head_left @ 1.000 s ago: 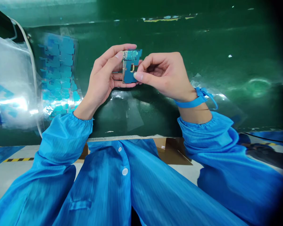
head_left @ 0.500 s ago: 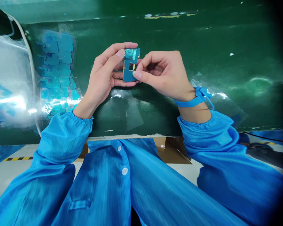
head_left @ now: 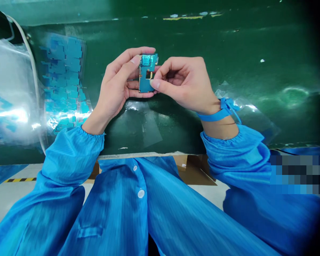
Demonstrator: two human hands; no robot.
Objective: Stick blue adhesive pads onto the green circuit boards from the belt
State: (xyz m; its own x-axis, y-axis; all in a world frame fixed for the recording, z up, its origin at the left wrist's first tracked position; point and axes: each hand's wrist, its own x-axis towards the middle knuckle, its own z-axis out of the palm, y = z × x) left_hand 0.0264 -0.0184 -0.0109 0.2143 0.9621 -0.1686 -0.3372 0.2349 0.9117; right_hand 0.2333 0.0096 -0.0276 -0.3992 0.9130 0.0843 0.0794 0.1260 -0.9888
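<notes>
A small blue circuit board [head_left: 146, 73] with gold edges and a rectangular cut-out is held upright above the green work surface [head_left: 229, 53]. My left hand [head_left: 117, 85] grips its left side, thumb pressed on the top corner and fingers curled behind it. My right hand [head_left: 184, 81] pinches the board's lower right edge between thumb and forefinger, the other fingers curled. A blue wrist strap [head_left: 221, 111] circles my right wrist. Both arms wear blue smock sleeves.
A clear plastic sheet of several blue stickers [head_left: 65, 81] lies to the left, beside a crumpled clear bag [head_left: 10, 92] and a white cable [head_left: 34, 71]. Clear film [head_left: 141, 122] lies under the hands. A cardboard box [head_left: 192, 170] sits below the table edge.
The board has been raised slightly and turned a little in my fingers; both hands keep nearly the same places.
</notes>
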